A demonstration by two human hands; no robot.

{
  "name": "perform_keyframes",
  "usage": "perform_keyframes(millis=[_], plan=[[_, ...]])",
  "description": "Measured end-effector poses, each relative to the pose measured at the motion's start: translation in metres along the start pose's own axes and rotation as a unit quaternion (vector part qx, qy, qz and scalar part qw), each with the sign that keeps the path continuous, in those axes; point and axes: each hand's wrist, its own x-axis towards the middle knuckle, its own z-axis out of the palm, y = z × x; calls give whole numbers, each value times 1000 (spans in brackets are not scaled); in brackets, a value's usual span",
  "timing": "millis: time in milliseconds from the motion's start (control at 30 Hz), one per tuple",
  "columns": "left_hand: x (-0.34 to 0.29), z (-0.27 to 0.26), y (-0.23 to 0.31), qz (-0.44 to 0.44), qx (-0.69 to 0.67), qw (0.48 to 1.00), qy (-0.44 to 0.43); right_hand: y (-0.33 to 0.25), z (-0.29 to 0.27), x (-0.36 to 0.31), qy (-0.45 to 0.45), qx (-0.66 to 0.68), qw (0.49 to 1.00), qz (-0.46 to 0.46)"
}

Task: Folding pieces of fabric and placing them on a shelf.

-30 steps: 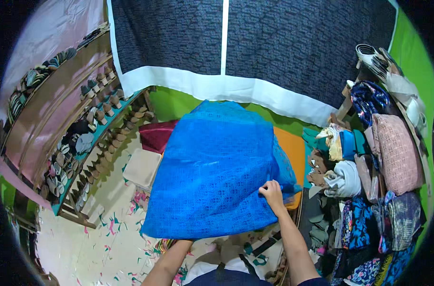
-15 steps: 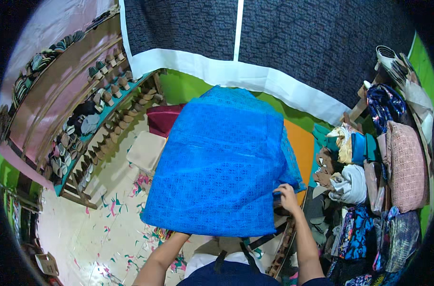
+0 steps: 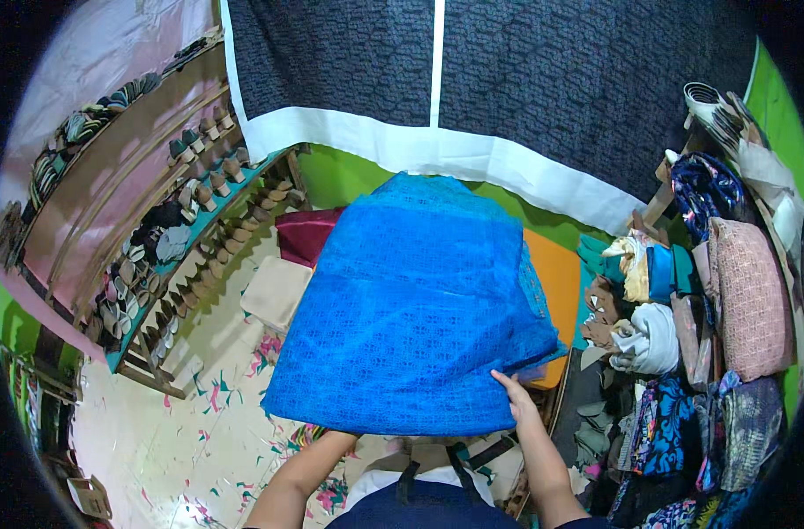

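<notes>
A large piece of blue lace fabric (image 3: 402, 326) spreads in front of me, draped with its near edge toward my body. At its lower right edge is my right hand (image 3: 518, 401), thumb lying on top of the cloth and the other fingers mostly hidden at or under the edge. The right hand looks closed on that edge. My left forearm (image 3: 309, 467) goes in beneath the near left edge, so the left hand and its fingers are hidden under the fabric. Ruffled layers of the same cloth bunch at the right side.
Left stands a long shoe rack (image 3: 190, 229) with several rows of shoe forms. An orange surface (image 3: 547, 264) and a maroon cloth (image 3: 306, 234) show behind the fabric. Folded fabrics (image 3: 666, 432) pile up at right. Coloured scraps (image 3: 216, 397) litter the floor.
My right hand has moved down and slightly left, from the ruffled right side to the lower right edge of the blue fabric. That side now lies flatter. My left forearm has barely moved.
</notes>
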Motion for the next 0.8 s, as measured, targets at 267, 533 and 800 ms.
perform_keyframes(millis=[267, 533, 800], plan=[[38, 13, -12, 14, -53, 998, -11, -78, 2, 15, -40, -105, 958, -265], [78, 67, 20, 10, -90, 996, -25, -148, -24, 54, -66, -247, 910, -328], [75, 11, 44, -47, -134, 966, -216, -119, -79, 83, -13, -286, 917, -278]])
